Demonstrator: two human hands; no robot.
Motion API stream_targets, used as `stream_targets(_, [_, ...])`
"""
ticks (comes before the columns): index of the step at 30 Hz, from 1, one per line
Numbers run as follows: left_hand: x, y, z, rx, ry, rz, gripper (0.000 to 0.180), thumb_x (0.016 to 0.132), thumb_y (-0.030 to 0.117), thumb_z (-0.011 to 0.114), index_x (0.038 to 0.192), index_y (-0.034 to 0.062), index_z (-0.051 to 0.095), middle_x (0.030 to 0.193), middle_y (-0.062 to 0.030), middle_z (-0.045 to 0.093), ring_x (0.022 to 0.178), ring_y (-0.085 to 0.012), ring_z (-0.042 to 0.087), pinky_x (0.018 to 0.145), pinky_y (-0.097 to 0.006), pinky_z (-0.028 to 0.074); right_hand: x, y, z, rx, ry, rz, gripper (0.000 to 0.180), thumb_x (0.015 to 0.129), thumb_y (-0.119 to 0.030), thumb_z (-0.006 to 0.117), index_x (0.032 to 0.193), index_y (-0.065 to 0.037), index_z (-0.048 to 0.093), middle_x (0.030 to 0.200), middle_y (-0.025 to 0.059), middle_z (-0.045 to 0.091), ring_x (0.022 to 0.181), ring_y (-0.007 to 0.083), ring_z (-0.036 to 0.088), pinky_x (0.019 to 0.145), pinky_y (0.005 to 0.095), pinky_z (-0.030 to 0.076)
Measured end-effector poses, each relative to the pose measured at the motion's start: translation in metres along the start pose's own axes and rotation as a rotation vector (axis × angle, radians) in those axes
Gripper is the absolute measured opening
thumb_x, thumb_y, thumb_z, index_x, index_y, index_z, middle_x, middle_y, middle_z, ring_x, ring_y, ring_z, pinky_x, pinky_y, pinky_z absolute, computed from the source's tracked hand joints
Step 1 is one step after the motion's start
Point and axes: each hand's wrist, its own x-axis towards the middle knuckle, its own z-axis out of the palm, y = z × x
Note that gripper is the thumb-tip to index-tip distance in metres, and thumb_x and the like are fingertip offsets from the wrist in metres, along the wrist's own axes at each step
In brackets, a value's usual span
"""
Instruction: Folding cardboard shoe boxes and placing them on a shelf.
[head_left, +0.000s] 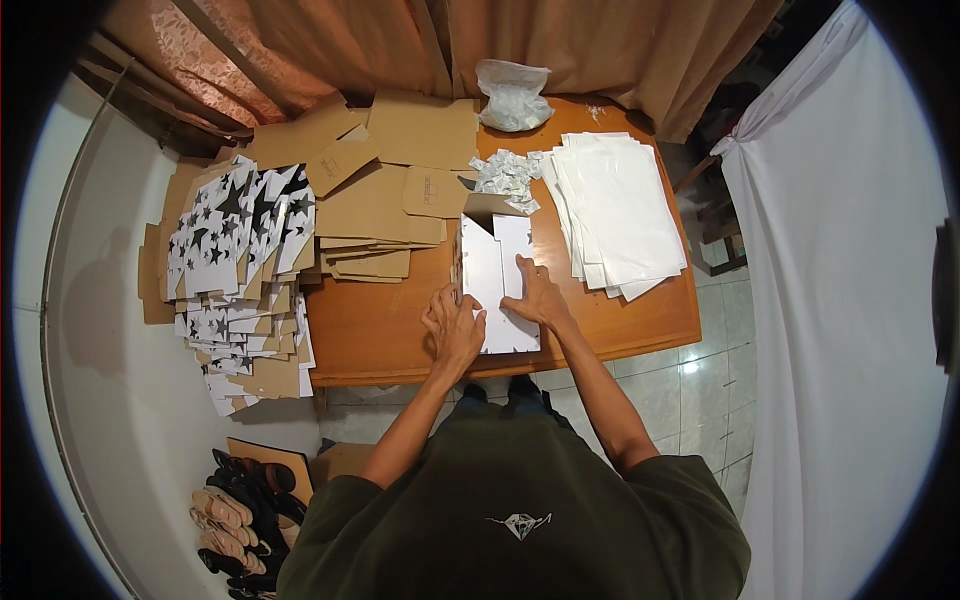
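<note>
A white cardboard box [485,275] with black star print stands near the table's front edge, directly before me. Its near top panels lie folded over, and a brown-lined flap [490,205] stands up at the far end. My left hand [455,330] grips the box's near left side, fingers bent along the wall and thumb at the top. On the opposite side my right hand [540,298] holds the right edge, its thumb pressing on the top panel. The box's lower walls are mostly hidden from above.
Star-printed flat cartons [225,260] pile up on the left, beside brown cardboard sheets [425,130]. Small white packets [508,175] and a clear plastic bag [515,95] lie behind the box. White sheets [620,210] are stacked at right on the wooden table [380,345]. Shoes [240,515] sit lower left.
</note>
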Motion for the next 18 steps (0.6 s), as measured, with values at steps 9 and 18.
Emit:
stream_targets(9, [-0.008,-0.006,0.009,0.008,0.0,-0.128,0.023,0.087,0.024,0.072,0.101,0.0091,0.063,0.134,-0.0177,0.046,0.134,-0.0361,0.036,0.104,-0.057,0.024,0.001,0.004,0.008,0.006,0.071,-0.042,0.1,0.07,-0.041,0.079,0.154,-0.01,0.034,0.137,0.0353,0.047,0.119,0.0542,0.058,0.099,0.0536,0.051])
stream_targets(18, [0.002,-0.018,0.003,0.005,-0.062,-0.034,0.03,0.087,0.025,0.077,0.111,0.0135,0.064,0.136,-0.0198,0.044,0.14,-0.0375,0.031,0.106,-0.062,0.022,-0.006,0.003,0.016,-0.052,0.052,-0.067,0.111,0.074,-0.064,0.08,0.16,-0.017,0.028,0.142,0.0341,0.042,0.12,0.0528,0.058,0.097,0.0546,0.052])
